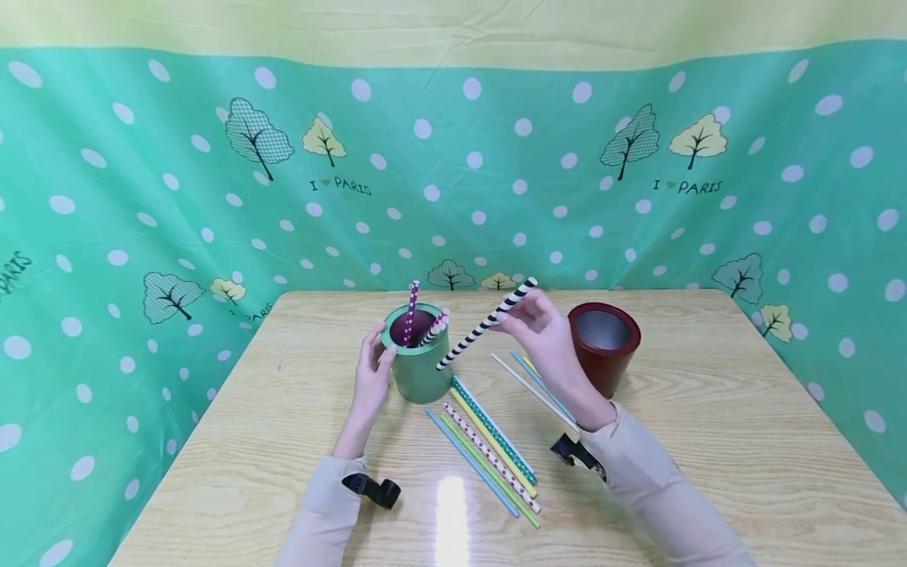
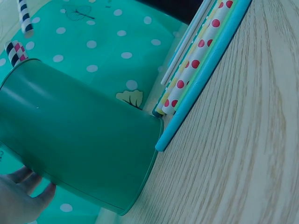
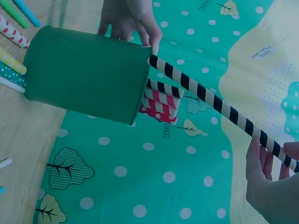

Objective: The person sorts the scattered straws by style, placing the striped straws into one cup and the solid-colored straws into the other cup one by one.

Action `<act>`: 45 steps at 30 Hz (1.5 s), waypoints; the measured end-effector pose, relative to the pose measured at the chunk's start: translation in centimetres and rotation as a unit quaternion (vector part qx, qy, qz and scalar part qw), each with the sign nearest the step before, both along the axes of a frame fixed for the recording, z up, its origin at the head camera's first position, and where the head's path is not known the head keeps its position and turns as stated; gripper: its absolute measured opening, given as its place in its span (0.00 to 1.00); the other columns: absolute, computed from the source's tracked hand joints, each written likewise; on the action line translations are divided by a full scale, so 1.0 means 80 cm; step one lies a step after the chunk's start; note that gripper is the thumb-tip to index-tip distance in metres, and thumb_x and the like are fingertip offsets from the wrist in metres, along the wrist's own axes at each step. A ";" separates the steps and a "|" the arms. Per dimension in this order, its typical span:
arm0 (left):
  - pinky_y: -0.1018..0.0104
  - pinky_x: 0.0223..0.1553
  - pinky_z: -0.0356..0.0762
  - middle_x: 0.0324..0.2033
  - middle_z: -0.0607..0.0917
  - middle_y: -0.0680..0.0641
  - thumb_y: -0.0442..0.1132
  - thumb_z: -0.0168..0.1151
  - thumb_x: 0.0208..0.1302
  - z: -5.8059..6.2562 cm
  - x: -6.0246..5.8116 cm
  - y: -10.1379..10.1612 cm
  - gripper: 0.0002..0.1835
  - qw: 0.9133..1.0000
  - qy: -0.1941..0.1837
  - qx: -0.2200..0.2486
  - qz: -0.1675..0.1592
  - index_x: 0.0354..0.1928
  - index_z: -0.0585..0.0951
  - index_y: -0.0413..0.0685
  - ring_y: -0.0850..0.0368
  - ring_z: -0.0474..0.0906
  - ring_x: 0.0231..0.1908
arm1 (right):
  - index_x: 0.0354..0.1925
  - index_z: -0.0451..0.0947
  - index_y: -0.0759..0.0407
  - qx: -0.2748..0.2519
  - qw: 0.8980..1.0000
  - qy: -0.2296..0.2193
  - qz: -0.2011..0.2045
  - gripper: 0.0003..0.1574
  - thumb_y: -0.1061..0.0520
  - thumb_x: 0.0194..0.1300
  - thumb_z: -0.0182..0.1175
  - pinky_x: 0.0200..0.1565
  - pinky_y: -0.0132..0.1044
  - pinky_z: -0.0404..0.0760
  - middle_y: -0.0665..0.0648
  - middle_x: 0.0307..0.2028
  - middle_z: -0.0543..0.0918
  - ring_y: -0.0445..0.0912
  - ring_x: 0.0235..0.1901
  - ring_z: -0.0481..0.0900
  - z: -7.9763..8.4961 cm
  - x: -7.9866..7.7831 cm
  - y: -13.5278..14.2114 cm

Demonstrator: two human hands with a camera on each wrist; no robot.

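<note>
My right hand [image 1: 547, 339] pinches a black-and-white striped straw [image 1: 482, 327] near its upper end. The straw slants down to the left, and its lower end overlaps the right side of the green can [image 1: 421, 379] in the head view. In the right wrist view that end is right by the can's rim. My left hand [image 1: 372, 372] grips the can's left side, with thumb and fingers about the rim. Inside the can stand a purple dotted straw [image 1: 411, 315] and a bunch of straws [image 3: 161, 100], pink-and-white striped, red dotted and black-striped.
Several straws [image 1: 489, 449] in blue, green, yellow, teal and red-dotted white lie before the green can. A white straw [image 1: 531, 387] lies beside blue and yellow ones under my right forearm. A dark red can [image 1: 602, 370] stands to the right. A patterned curtain [image 1: 453, 157] hangs behind the table.
</note>
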State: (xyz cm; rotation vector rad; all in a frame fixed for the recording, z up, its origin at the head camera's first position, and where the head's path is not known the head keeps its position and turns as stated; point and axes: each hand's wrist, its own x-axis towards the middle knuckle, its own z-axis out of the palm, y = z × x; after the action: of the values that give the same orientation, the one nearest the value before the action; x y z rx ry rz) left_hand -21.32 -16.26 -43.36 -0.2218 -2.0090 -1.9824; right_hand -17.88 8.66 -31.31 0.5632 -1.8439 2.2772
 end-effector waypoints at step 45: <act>0.51 0.59 0.55 0.55 0.67 0.34 0.35 0.47 0.65 -0.001 -0.001 0.001 0.24 1.000 -0.002 -0.006 0.006 0.62 0.59 0.42 0.45 0.61 0.57 | 0.40 0.69 0.73 0.041 0.997 0.060 -0.035 0.14 0.73 0.53 0.57 0.44 0.35 0.76 0.59 0.38 0.75 0.40 0.37 0.75 0.011 -0.040 -0.032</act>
State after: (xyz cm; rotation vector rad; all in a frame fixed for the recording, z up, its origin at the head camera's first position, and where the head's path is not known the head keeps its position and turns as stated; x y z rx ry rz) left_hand -21.41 -16.17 -43.44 -0.2080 -2.0209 -1.9664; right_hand -21.05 6.14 -30.40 0.6212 -1.8751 2.0848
